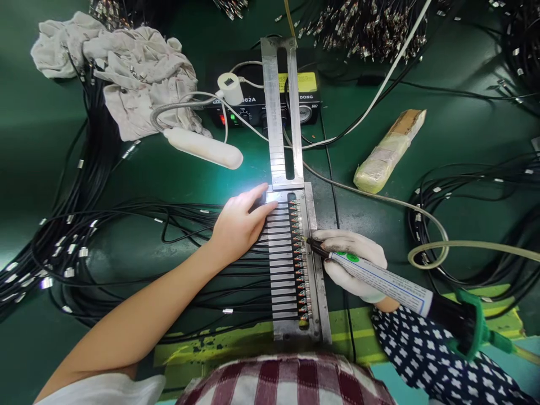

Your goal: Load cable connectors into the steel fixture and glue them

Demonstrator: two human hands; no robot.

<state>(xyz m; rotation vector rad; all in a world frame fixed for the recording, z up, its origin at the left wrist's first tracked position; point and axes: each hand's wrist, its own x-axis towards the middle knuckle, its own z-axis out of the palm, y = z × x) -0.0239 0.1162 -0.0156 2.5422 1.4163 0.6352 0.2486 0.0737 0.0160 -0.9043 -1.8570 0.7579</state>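
My bare left hand (238, 228) rests at the upper left edge of a slotted metal fixture (282, 275), index finger and thumb stretched out and apart on it. Several black cables (248, 268) run in from the left into its slots, and their small metal connector ends (300, 264) form a column along the right side. My right hand (354, 250), in a white glove, is closed around a dispensing syringe (383, 281) with a printed white label. The dark tip of the syringe points left at the connector column, close to its middle; whether it touches is too small to tell.
A hinged metal cover (276, 121) stands folded back in front of a black dispenser box (248, 104). A lit white lamp (205, 149) hangs at left, beside crumpled cloth gloves (143, 73). A wrapped block (388, 154) and coiled cables (455, 197) lie to the right.
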